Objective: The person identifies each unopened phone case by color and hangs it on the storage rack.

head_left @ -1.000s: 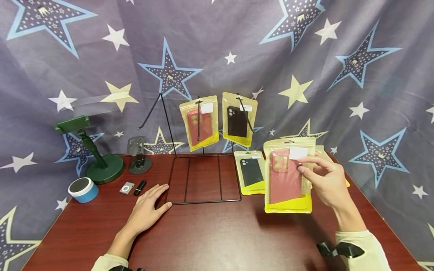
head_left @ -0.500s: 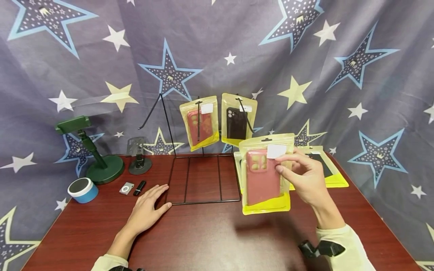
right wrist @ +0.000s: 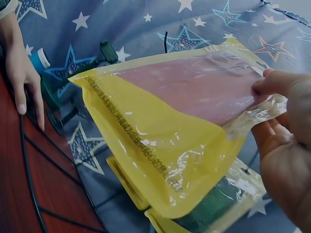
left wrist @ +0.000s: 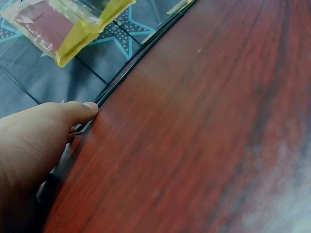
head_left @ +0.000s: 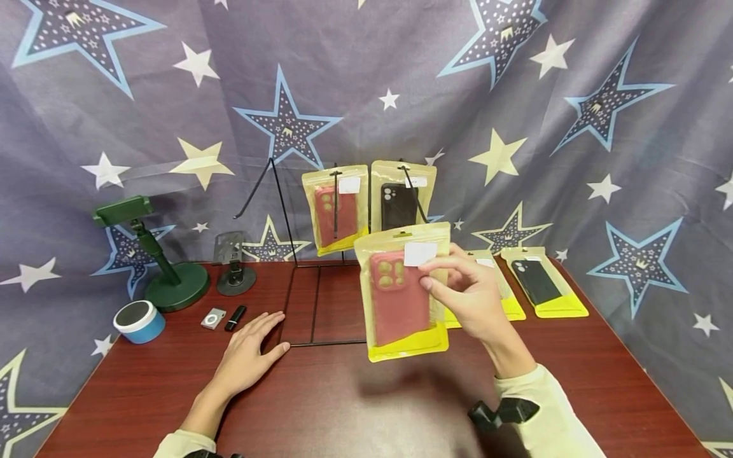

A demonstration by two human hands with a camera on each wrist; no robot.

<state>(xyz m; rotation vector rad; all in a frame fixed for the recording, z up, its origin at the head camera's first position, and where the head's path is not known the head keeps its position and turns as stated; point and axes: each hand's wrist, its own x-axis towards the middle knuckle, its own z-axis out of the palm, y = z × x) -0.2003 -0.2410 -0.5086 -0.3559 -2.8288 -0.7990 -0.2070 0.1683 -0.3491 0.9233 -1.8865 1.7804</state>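
My right hand (head_left: pixel 472 296) pinches the right edge of a clear and yellow pouch (head_left: pixel 408 353) with a pink phone case (head_left: pixel 397 312) inside. The pouch hangs upright in the air, in front of the right part of a black wire rack (head_left: pixel 314 305). On the rack's hooks hang one pouch with a pink phone case (head_left: pixel 326 219) and one with a black phone case (head_left: pixel 399 207), the latter partly covered by the held pouch. My left hand (head_left: pixel 249 356) rests flat on the table at the rack's front left corner, its thumb touching the frame in the left wrist view.
Two more pouches lie at the back right, one with a black phone case (head_left: pixel 535 281). At the left stand a green phone stand (head_left: pixel 177 286), a smaller dark stand (head_left: pixel 236 280) and a blue round speaker (head_left: pixel 140 322). The rack's left hook (head_left: pixel 252 189) carries nothing.
My right hand has carried the pink-case pouch leftward, from the right side of the table to in front of the rack. The left hand has stayed still.
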